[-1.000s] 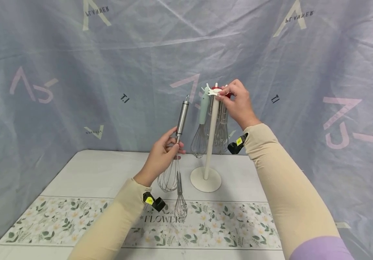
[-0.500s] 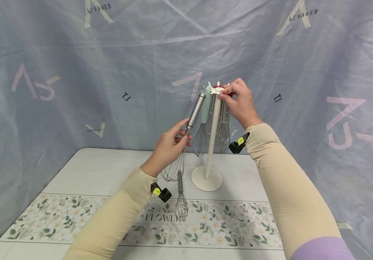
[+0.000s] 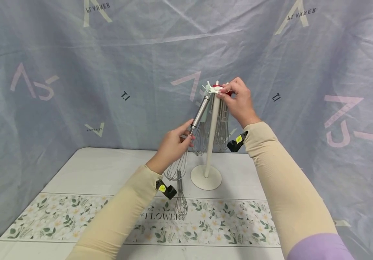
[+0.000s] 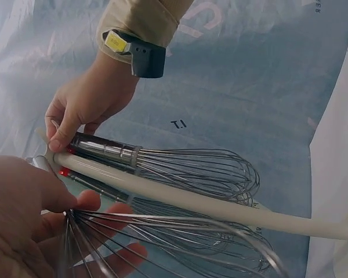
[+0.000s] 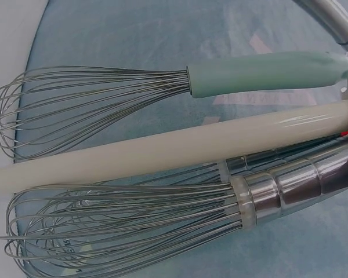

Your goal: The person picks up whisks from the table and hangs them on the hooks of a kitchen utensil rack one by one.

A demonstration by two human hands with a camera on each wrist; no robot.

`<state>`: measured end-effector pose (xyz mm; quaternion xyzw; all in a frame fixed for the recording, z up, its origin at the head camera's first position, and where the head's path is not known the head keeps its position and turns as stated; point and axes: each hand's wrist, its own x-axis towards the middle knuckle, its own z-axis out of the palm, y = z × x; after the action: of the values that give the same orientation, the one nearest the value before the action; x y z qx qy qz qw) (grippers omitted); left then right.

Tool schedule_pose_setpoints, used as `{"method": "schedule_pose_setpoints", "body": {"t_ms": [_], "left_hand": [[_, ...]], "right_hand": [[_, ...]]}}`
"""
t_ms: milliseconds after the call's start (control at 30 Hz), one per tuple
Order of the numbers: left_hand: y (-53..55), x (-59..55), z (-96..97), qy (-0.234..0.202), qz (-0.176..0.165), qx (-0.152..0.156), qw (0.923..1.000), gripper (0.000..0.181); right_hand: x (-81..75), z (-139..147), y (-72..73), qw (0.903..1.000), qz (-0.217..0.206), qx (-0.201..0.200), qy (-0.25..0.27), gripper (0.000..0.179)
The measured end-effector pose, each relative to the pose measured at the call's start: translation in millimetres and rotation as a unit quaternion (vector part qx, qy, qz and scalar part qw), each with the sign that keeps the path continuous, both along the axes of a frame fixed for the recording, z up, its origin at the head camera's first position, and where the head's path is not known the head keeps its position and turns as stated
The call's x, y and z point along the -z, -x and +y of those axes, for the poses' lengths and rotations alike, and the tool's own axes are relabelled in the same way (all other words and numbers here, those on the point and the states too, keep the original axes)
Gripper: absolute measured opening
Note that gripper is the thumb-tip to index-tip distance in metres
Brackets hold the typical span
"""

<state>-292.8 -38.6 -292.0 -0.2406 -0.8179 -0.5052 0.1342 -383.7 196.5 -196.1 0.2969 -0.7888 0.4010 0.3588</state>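
My left hand (image 3: 174, 144) pinches a steel whisk (image 3: 200, 112) where the handle meets the wires. The whisk leans right, its top end right at the hooks of a white stand (image 3: 209, 144). Thumb and fingers of my right hand (image 3: 239, 101) pinch the hooked white top (image 3: 216, 89) of that stand. A whisk with a mint green handle (image 5: 261, 75) hangs from the stand, beside several steel-handled whisks (image 5: 278, 191) with red at their tops. In the left wrist view, the held whisk's wires (image 4: 162, 223) fan out below my fingers.
A small whisk (image 3: 180, 195) lies on the white table (image 3: 108, 169), over the printed floral band (image 3: 56, 216). The stand's round base (image 3: 206, 183) rests toward the table's back. Behind hangs a grey-blue cloth (image 3: 134, 65) with printed letters.
My left hand has moved right and up with the steel whisk, tilting it so its top end has come to the stand's hooks. My right hand stays on the stand's top.
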Motion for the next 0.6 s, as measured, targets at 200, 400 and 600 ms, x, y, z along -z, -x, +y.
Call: {"method": "schedule_pose_setpoints", "body": {"t_ms": [200,400,600], "left_hand": [[6.5,9.2,9.6,0.007,0.005,-0.009,0.9999,0.06],[11.7,23.5,21.5,0.002,0.032,-0.006,0.9995,0.065],[16.1,31.4,28.8,-0.021,0.04,0.001,0.999,0.065]], "right_hand": [[0.9,1,0.4,1.0,0.004,-0.002,0.002,0.014],[1.6,2,1.0,1.0,0.007,-0.002,0.006,0.013],[1.8,0,1.8,0.9999,0.006,-0.006,0.013,0.013]]}}
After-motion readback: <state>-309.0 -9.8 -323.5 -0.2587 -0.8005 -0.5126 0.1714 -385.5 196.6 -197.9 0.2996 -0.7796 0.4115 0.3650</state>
